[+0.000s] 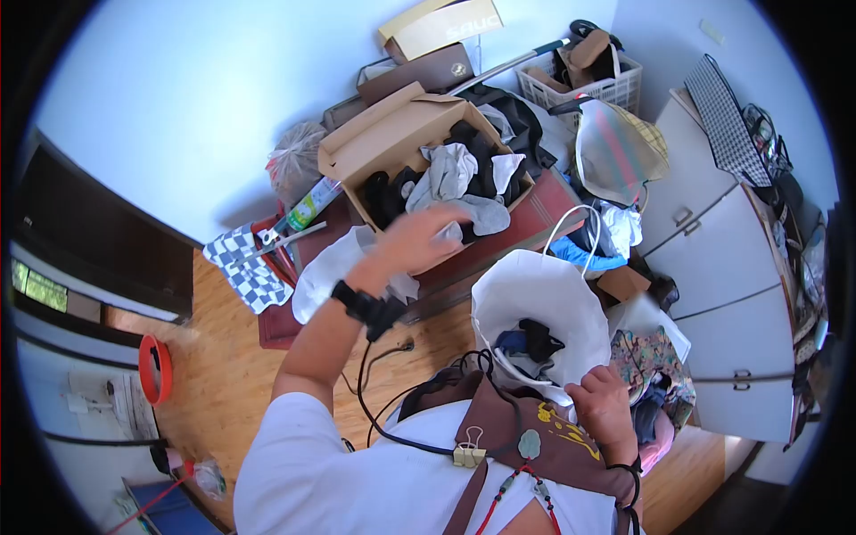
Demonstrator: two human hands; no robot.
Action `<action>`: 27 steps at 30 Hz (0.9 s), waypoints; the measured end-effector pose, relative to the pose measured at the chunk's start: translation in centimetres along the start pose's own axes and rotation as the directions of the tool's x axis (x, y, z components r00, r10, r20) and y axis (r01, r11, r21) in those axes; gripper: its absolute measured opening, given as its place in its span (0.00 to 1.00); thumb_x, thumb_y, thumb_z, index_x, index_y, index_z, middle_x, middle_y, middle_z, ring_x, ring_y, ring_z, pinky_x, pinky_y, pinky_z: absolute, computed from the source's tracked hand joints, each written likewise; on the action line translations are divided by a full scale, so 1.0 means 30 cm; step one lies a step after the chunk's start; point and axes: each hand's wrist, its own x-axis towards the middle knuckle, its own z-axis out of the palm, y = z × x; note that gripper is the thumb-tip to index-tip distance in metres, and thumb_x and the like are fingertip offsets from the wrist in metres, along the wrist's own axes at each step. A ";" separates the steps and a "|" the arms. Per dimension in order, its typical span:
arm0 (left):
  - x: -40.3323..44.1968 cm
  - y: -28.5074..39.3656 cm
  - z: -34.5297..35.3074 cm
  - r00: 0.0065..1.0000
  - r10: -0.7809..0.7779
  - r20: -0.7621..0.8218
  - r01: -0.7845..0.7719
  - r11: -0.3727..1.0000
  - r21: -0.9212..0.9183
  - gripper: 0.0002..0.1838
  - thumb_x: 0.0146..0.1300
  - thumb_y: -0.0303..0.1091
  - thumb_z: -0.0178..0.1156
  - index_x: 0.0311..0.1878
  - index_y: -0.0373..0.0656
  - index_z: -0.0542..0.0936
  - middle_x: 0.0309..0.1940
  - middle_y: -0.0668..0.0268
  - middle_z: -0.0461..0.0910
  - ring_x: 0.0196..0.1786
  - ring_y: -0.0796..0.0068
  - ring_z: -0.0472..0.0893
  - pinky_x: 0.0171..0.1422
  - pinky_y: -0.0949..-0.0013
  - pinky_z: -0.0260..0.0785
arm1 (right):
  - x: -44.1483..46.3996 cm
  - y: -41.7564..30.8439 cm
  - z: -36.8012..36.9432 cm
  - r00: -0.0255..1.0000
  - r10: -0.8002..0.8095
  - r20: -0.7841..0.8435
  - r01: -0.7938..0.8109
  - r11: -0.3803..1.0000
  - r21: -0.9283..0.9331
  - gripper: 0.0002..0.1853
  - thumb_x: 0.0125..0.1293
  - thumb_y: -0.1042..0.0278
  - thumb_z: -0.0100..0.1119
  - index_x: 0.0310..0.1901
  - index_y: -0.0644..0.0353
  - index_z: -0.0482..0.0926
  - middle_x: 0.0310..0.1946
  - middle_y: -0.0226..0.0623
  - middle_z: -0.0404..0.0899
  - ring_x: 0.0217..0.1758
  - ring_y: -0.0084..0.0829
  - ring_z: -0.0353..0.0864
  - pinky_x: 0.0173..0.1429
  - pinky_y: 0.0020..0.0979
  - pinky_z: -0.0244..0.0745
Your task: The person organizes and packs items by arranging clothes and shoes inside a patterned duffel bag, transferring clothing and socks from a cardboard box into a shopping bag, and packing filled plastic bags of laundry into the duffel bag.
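A red basin (147, 385) stands on the wooden floor (209, 374), and a checked bag (724, 116) tops the white cabinet (713, 259).

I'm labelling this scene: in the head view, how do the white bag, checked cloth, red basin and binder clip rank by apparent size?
1. White bag
2. Checked cloth
3. Red basin
4. Binder clip, smallest though near the camera

- Tan box (430, 36), top of pile: pale capitals, apparently "SAUC"; any further letters not legible.
- Brown box (412, 77) below: round pale emblem, unreadable.
- Green-and-white tube (312, 205): label illegible.
- Brown apron (571, 471): yellow characters, illegible.
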 end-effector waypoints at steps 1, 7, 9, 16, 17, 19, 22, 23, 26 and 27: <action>0.008 -0.130 -0.011 0.991 -0.101 -0.086 0.096 0.993 -0.063 0.31 0.53 0.40 0.63 0.60 0.40 0.68 0.56 0.51 0.70 0.59 0.54 0.70 0.63 0.61 0.62 | 0.018 -0.026 0.008 1.000 -0.011 0.016 0.011 1.000 -0.017 0.05 0.42 0.72 0.57 0.25 0.54 0.78 0.19 0.29 0.67 0.30 0.32 0.71 0.37 0.32 0.69; 0.229 -0.472 0.056 0.933 -0.358 0.013 0.357 0.932 0.056 0.64 0.35 0.50 0.75 0.71 0.39 0.46 0.65 0.40 0.55 0.68 0.44 0.59 0.70 0.59 0.54 | 0.088 -0.132 0.059 0.992 0.061 0.111 -0.058 0.998 -0.029 0.06 0.44 0.69 0.56 0.28 0.54 0.75 0.22 0.29 0.66 0.34 0.30 0.70 0.42 0.32 0.69; 0.300 -0.480 0.150 0.954 -0.291 0.071 0.287 0.956 0.061 0.67 0.32 0.50 0.76 0.72 0.43 0.42 0.68 0.40 0.51 0.69 0.42 0.55 0.70 0.53 0.54 | 0.103 -0.156 0.061 0.993 0.070 0.100 -0.067 0.997 -0.034 0.06 0.45 0.68 0.56 0.28 0.54 0.75 0.22 0.29 0.66 0.33 0.30 0.70 0.42 0.31 0.69; 0.350 -0.413 0.311 0.891 -0.452 0.044 0.342 0.731 0.591 0.47 0.50 0.29 0.61 0.72 0.56 0.48 0.67 0.38 0.47 0.65 0.30 0.56 0.55 0.38 0.67 | 0.094 -0.164 0.111 0.983 0.160 0.092 -0.160 0.987 -0.007 0.08 0.44 0.68 0.57 0.29 0.54 0.77 0.21 0.29 0.66 0.34 0.31 0.71 0.41 0.31 0.69; 0.341 -0.434 0.327 0.887 -0.458 0.053 0.339 0.726 0.598 0.47 0.50 0.29 0.61 0.72 0.56 0.48 0.67 0.38 0.47 0.65 0.30 0.56 0.55 0.38 0.67 | 0.093 -0.161 0.119 0.982 0.162 0.093 -0.163 0.987 0.007 0.08 0.44 0.68 0.57 0.29 0.54 0.77 0.21 0.29 0.66 0.34 0.31 0.71 0.41 0.31 0.69; 0.337 -0.450 0.319 0.959 -0.283 -0.012 0.245 0.809 0.534 0.43 0.48 0.26 0.61 0.69 0.54 0.55 0.63 0.37 0.55 0.57 0.32 0.66 0.54 0.49 0.70 | 0.103 -0.159 0.142 0.984 0.168 0.064 -0.169 0.986 0.002 0.08 0.43 0.68 0.57 0.29 0.54 0.77 0.21 0.29 0.66 0.34 0.31 0.71 0.40 0.31 0.69; 0.317 -0.457 0.301 0.971 -0.238 -0.016 0.214 0.839 0.501 0.33 0.47 0.25 0.60 0.61 0.51 0.68 0.52 0.45 0.67 0.48 0.41 0.74 0.49 0.55 0.72 | 0.105 -0.165 0.154 0.982 0.188 0.017 -0.188 0.982 0.031 0.07 0.43 0.68 0.57 0.28 0.54 0.76 0.21 0.29 0.66 0.33 0.30 0.71 0.40 0.31 0.68; 0.318 -0.463 0.287 0.970 -0.242 0.001 0.216 0.866 0.452 0.30 0.47 0.25 0.60 0.58 0.51 0.71 0.49 0.48 0.70 0.46 0.44 0.75 0.48 0.54 0.72 | 0.098 -0.163 0.153 0.983 0.182 0.007 -0.183 0.983 0.030 0.07 0.43 0.68 0.57 0.27 0.54 0.76 0.21 0.28 0.66 0.33 0.30 0.71 0.40 0.31 0.68; 0.308 -0.475 0.210 0.930 -0.285 -0.232 0.337 0.914 0.227 0.22 0.46 0.27 0.62 0.49 0.50 0.78 0.42 0.52 0.76 0.45 0.47 0.77 0.48 0.55 0.72 | 0.075 -0.153 0.148 0.983 0.182 -0.007 -0.182 0.983 0.022 0.05 0.44 0.68 0.57 0.26 0.54 0.76 0.21 0.28 0.66 0.32 0.29 0.70 0.39 0.30 0.68; 0.302 -0.523 0.175 0.917 -0.279 -0.284 0.337 0.924 0.180 0.21 0.46 0.29 0.63 0.48 0.50 0.79 0.41 0.52 0.78 0.45 0.45 0.77 0.47 0.55 0.72 | 0.068 -0.148 0.150 0.984 0.180 -0.010 -0.179 0.983 0.030 0.05 0.44 0.69 0.56 0.26 0.54 0.76 0.21 0.28 0.66 0.33 0.29 0.70 0.39 0.30 0.68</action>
